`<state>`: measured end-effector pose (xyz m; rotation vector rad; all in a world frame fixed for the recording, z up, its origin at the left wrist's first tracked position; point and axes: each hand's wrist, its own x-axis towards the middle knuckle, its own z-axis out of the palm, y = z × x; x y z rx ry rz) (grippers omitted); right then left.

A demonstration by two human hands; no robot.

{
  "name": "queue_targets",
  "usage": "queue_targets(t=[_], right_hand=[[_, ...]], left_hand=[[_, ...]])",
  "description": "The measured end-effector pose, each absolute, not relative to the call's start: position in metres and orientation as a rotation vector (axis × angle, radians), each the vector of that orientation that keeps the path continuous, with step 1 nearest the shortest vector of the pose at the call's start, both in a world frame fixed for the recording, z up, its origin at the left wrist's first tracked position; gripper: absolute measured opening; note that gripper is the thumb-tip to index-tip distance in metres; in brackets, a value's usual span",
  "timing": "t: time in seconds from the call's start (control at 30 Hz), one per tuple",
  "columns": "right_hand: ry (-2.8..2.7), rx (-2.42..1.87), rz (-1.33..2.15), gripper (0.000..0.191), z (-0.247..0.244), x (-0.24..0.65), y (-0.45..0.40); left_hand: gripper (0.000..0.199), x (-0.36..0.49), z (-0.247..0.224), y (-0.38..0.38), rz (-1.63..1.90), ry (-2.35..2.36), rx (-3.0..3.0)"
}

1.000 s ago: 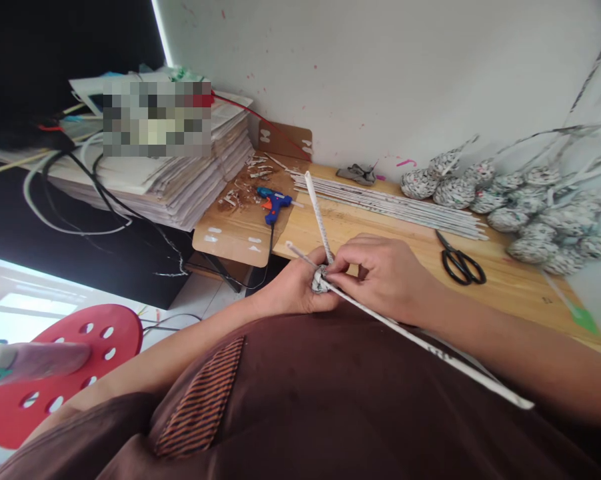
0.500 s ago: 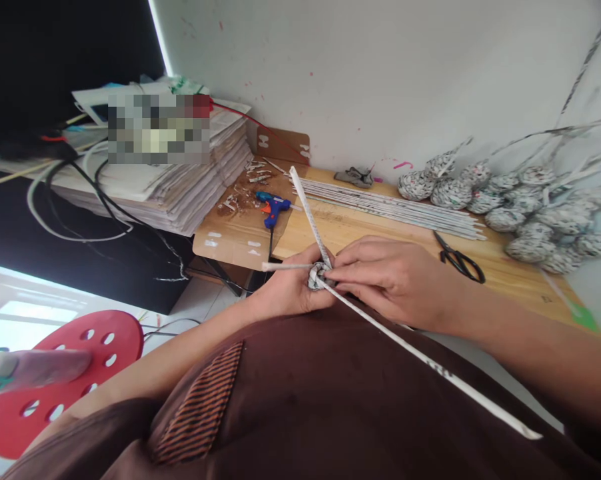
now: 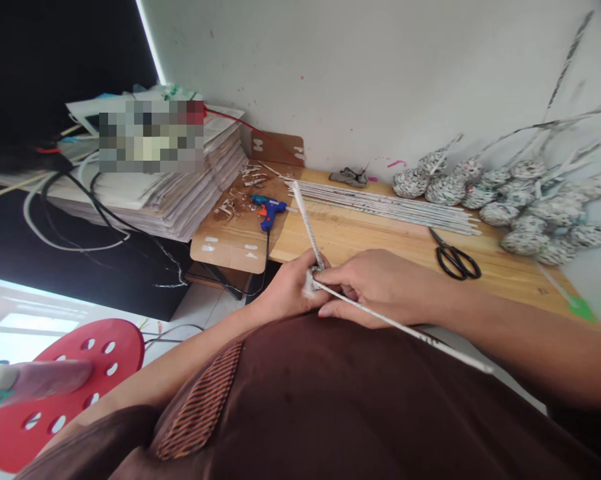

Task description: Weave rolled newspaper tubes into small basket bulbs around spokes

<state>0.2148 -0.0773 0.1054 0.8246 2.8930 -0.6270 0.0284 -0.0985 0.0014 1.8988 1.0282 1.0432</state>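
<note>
My left hand (image 3: 288, 288) is wrapped round a small woven paper piece (image 3: 311, 283), most of which its fingers hide. One white paper strand (image 3: 308, 223) rises from the piece toward the upper left. Another long strand (image 3: 405, 328) slants down to the right, across the brown apron. Close against the piece, my right hand (image 3: 375, 285) is bent, with its index finger pressed at the weave where the strands meet. Whether it pinches a strand there is hard to make out.
Paper rods (image 3: 385, 208), black scissors (image 3: 458, 261) and a blue glue gun (image 3: 270, 211) lie on the wooden table (image 3: 510, 293). Woven paper bulbs (image 3: 525, 207) stand at the right, stacked papers (image 3: 180, 200) at the left. A red stool (image 3: 123, 347) is lower left.
The long strand's far end has swung up and left. The short strand that pointed left over my left hand no longer shows. My right hand's fingers have shifted at the weave; the view has moved slightly.
</note>
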Motion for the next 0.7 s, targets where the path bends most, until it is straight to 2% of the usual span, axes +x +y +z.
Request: queue_targets(t=[0.1, 0.4, 0.53, 0.7], right_hand=[[2.977, 0.805, -0.596, 0.021, 0.112, 0.217, -0.071], [2.837, 0.871, -0.462, 0.024, 0.111, 0.205, -0.079], [2.725, 0.851, -0.589, 0.025, 0.106, 0.201, -0.077], [2.683, 0.782, -0.835, 0.018, 0.110, 0.203, -0.067]], left_hand=[[0.029, 0.024, 0.002, -0.095, 1.074, 0.996, 1.953], [0.032, 0.026, -0.003, -0.096, 1.034, 1.098, 2.010], [0.023, 0.031, -0.006, -0.100, 1.032, 1.164, 2.021], [0.022, 0.028, -0.007, -0.098, 1.059, 1.108, 1.886]])
